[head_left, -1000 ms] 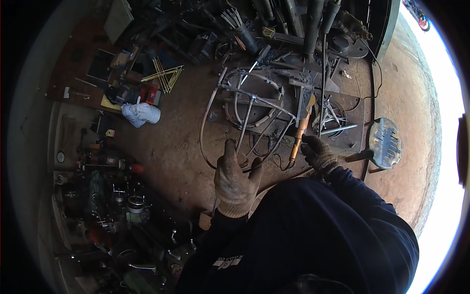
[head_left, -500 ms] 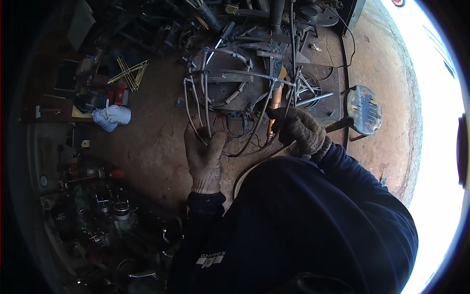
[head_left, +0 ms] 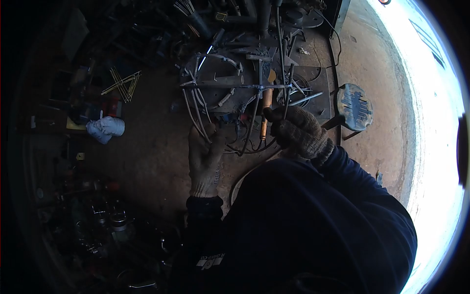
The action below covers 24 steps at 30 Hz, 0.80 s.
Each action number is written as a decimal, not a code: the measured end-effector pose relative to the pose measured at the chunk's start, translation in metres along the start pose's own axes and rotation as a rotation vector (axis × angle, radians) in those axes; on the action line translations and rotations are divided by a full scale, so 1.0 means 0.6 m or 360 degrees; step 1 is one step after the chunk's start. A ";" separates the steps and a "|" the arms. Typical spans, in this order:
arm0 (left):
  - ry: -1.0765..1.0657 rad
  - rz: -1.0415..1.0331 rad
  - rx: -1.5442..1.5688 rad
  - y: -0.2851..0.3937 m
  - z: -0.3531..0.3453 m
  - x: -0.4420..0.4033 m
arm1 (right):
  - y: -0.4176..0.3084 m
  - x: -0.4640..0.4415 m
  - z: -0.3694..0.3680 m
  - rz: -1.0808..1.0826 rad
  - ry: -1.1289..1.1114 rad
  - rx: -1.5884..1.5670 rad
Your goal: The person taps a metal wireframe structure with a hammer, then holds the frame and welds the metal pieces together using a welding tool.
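Observation:
A frame of bent, welded metal rods [head_left: 252, 122] is held between my two gloved hands at the front of the workbench. My left hand [head_left: 203, 159] is closed around its curved rods at the left end. At the right end, my right hand [head_left: 302, 133] grips the frame with the thumb pointing left. A straight crossbar [head_left: 230, 86] of the frame runs over a metal ring [head_left: 229, 58] lying on the dark bench. Behind the frame's right part is an orange-brown cylindrical handle [head_left: 265, 110]. My right fingers' undersides are hidden.
A metal stool [head_left: 354, 108] stands to the right. Coiled wire [head_left: 299, 90] lies on the bench plate. At left are yellow rods [head_left: 125, 84] and a white cloth bundle [head_left: 105, 128]. Dark machinery [head_left: 117, 223] fills the lower left. A hose [head_left: 238, 186] curves beside my leg.
The frame has tilted, its crossbar coming lower towards me across the ring. Both hands keep their grip. The whole view has shifted slightly and become darker.

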<state>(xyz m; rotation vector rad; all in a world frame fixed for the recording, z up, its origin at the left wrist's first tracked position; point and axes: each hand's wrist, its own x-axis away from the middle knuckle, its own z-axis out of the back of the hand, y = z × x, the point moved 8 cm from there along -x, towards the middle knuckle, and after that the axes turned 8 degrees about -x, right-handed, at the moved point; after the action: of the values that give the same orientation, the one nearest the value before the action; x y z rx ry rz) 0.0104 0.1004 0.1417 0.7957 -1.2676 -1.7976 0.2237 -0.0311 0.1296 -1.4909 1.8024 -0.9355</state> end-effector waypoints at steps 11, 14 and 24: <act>-0.0165 -0.0273 0.0181 0.066 -0.055 0.016 | -0.005 0.014 -0.008 0.0078 0.0038 0.0042; -0.0279 -0.0147 0.0363 0.085 -0.078 0.022 | -0.003 0.015 -0.005 0.0033 0.0074 0.0168; -0.0130 0.0029 0.0544 0.059 -0.083 0.033 | -0.003 0.022 -0.025 0.0046 0.0091 0.0352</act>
<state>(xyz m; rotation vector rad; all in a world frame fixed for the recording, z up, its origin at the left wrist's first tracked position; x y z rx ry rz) 0.0504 0.0534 0.1587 0.8985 -1.6583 -1.6342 0.2103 -0.0422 0.1395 -1.3094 1.6933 -1.1338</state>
